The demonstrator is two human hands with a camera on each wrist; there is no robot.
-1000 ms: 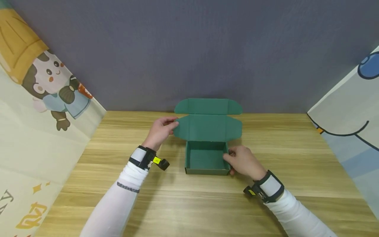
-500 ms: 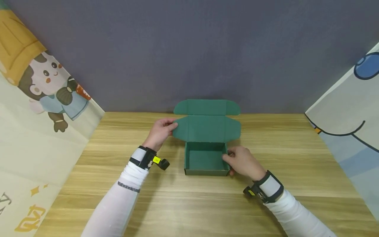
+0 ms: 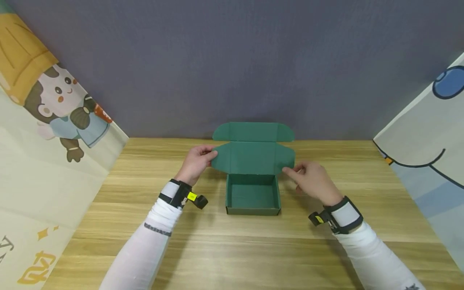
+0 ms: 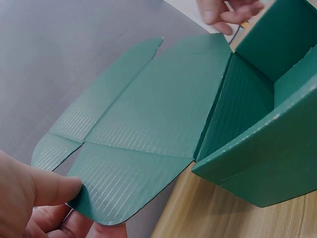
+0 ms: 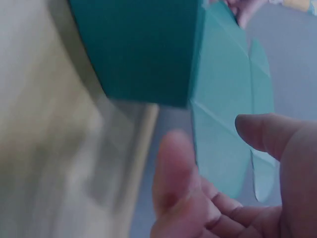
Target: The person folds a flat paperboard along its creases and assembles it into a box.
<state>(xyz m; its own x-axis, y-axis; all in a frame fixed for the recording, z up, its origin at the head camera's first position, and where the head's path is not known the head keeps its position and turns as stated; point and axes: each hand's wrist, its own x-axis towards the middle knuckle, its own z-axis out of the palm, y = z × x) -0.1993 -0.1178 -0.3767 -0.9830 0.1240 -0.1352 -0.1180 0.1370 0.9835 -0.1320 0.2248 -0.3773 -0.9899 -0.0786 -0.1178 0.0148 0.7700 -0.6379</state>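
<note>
A green cardboard box (image 3: 253,211) sits on the table with its lid (image 3: 252,157) raised and its inside bare. At the lid's left side, my left hand (image 3: 195,161) pinches the side flap (image 4: 124,183) between thumb and fingers. My right hand (image 3: 311,181) is by the lid's right side flap (image 3: 284,158), with the thumb near its lower corner. In the right wrist view the thumb and fingers of the right hand (image 5: 237,183) stand apart, the thumb in front of the flap; contact is hard to tell.
The box stands on a wood-grain table (image 3: 232,249). A dark grey backdrop (image 3: 246,60) rises behind the table, close to the lid. Printed cartoon cloths hang at the left (image 3: 43,161) and right (image 3: 435,161).
My right hand has let go of the box's right wall and moved up and outward to the lid's right side flap. The left hand keeps its pinch on the left flap.
</note>
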